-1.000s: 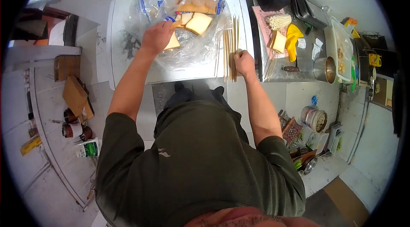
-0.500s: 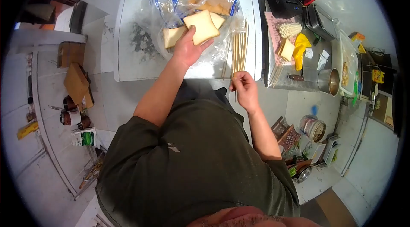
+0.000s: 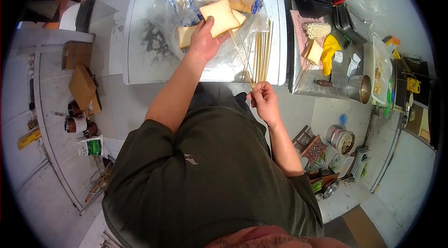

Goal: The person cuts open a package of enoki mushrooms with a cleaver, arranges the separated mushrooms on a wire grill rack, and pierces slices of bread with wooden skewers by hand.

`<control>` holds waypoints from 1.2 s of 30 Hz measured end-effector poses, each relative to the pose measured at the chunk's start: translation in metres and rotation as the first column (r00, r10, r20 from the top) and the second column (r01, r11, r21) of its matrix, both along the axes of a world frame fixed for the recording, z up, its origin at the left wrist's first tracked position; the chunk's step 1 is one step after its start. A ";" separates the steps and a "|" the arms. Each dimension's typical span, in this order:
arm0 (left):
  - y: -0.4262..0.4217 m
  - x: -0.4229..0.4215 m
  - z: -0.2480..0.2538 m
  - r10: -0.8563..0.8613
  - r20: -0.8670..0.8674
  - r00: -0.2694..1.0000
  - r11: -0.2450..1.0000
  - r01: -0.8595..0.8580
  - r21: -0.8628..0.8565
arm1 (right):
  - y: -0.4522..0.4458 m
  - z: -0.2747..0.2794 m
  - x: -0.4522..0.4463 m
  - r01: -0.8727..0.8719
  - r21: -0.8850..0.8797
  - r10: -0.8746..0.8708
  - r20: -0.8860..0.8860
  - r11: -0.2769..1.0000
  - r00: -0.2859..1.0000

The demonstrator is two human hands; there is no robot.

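My left hand (image 3: 204, 43) grips a slice of white bread (image 3: 219, 17), thumb on top and fingers beneath, over the plastic bag. Pinched in my right hand (image 3: 265, 102) at the table's near edge are thin wooden skewers (image 3: 241, 57), apparently two, slanting up to the left with their far ends close to the bread's lower edge. Whether they touch it I cannot tell. More skewers (image 3: 262, 54) lie side by side on the table. Further bread slices (image 3: 185, 36) rest on the clear bag (image 3: 175, 3) behind my left hand.
On the steel side table (image 3: 305, 87) to the right are skewered bread (image 3: 313, 53), enoki mushrooms (image 3: 317, 31), a yellow cloth-like item (image 3: 329, 52), a knife (image 3: 333, 82) and a metal pot (image 3: 359, 88). A cardboard box (image 3: 84, 87) stands on the left.
My right hand has drawn skewers away from the row, swinging their far ends left toward the bread. The bread in my left hand has shifted slightly up.
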State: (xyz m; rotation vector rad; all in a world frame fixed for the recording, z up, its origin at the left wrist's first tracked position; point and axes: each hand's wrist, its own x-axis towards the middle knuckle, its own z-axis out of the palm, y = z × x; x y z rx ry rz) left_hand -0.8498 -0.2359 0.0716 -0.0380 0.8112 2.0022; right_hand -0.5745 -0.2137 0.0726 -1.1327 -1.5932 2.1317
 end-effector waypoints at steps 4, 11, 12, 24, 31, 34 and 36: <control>0.001 -0.001 0.007 -0.001 0.001 1.000 0.999 0.001 -0.032 | 0.000 0.005 0.000 -0.019 0.035 0.018 0.024 0.999 1.000; 0.004 -0.004 0.002 0.012 -0.030 0.999 0.999 -0.013 -0.037 | 0.000 -0.001 0.000 -0.019 0.118 0.013 0.053 0.993 0.998; 0.003 -0.005 0.003 0.008 -0.038 0.999 0.999 -0.010 -0.036 | 0.000 0.000 0.000 -0.011 0.122 0.004 0.058 0.992 0.998; 0.005 0.002 0.010 0.024 -0.115 0.993 0.998 -0.030 -0.052 | -0.008 0.009 -0.002 0.013 0.120 -0.026 0.105 0.993 0.994; 0.005 0.012 0.017 -0.001 -0.193 0.981 0.998 -0.010 -0.055 | -0.014 0.010 -0.003 0.038 0.120 -0.050 0.105 0.992 0.993; 0.005 0.016 0.019 -0.013 -0.211 0.977 0.997 -0.003 -0.074 | -0.017 0.009 -0.003 0.055 0.123 -0.068 0.101 0.991 0.993; 0.006 0.018 0.019 -0.021 -0.228 0.973 0.997 0.003 -0.079 | -0.018 0.008 -0.003 0.060 0.133 -0.074 0.101 0.989 0.992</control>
